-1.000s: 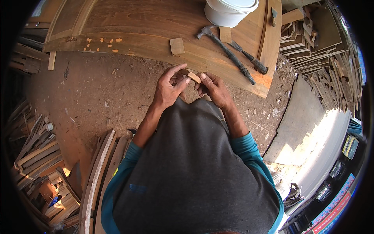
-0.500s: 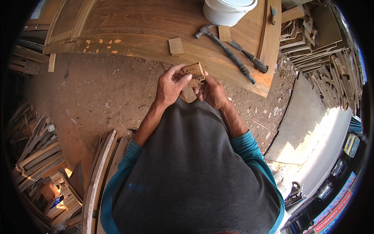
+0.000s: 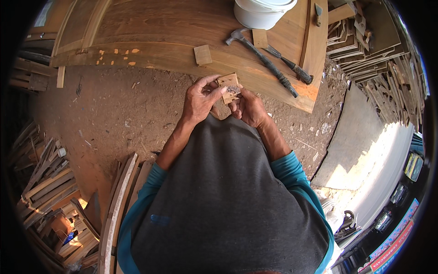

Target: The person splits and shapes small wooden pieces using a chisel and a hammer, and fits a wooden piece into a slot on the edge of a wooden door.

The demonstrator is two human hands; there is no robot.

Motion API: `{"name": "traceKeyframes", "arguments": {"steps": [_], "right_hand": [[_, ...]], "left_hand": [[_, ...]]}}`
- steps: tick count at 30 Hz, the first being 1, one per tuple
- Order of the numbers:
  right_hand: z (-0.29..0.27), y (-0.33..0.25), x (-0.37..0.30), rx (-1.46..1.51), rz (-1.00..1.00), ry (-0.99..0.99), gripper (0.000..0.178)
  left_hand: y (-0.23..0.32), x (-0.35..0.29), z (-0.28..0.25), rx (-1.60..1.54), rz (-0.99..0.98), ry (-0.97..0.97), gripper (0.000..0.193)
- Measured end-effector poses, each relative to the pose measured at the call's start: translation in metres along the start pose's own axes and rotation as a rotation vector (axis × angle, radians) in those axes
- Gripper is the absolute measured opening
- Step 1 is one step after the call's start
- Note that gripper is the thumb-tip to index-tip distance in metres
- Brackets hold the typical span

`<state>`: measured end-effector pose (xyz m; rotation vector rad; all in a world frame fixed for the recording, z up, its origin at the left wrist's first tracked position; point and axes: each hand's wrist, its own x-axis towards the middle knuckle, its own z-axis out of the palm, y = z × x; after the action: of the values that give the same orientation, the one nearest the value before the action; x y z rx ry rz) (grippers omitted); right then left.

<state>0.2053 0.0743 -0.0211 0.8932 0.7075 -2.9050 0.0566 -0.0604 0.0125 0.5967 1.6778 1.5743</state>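
Observation:
Both of my hands hold one small square wooden block in front of my chest, above the dirt floor. My left hand pinches its left edge with thumb and fingers. My right hand supports it from the right and below. The block's upper face carries a dark grey patch. Just beyond my hands lies a large wooden door panel flat on the ground.
On the panel rest a claw hammer, a chisel, two small wooden blocks and a white bucket. Stacks of wood offcuts lie at right, planks at lower left.
The block has been turned from edge-on to face up between my fingers, and my hands have shifted a little to the right.

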Motion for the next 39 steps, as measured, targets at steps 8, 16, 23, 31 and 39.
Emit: {"name": "traceKeyframes", "arguments": {"steps": [8,16,23,31,39], "right_hand": [[-0.003,0.000,0.000,-0.002,-0.040,-0.022,0.044],[-0.006,0.004,0.003,0.026,-0.097,-0.086,0.044],[0.002,0.005,0.000,0.091,-0.128,-0.069,0.043],[0.014,0.002,-0.003,0.193,-0.077,-0.029,0.048],[0.002,0.015,-0.003,0.281,-0.066,-0.144,0.045]], "left_hand": [[0.011,-0.003,0.006,0.000,0.056,-0.046,0.039],[0.015,-0.008,0.007,0.045,0.243,-0.092,0.037],[0.020,-0.013,0.006,0.197,0.256,-0.106,0.040],[0.038,-0.019,0.019,0.239,0.337,-0.114,0.044],[0.049,-0.027,0.028,0.325,0.426,-0.090,0.044]]}}
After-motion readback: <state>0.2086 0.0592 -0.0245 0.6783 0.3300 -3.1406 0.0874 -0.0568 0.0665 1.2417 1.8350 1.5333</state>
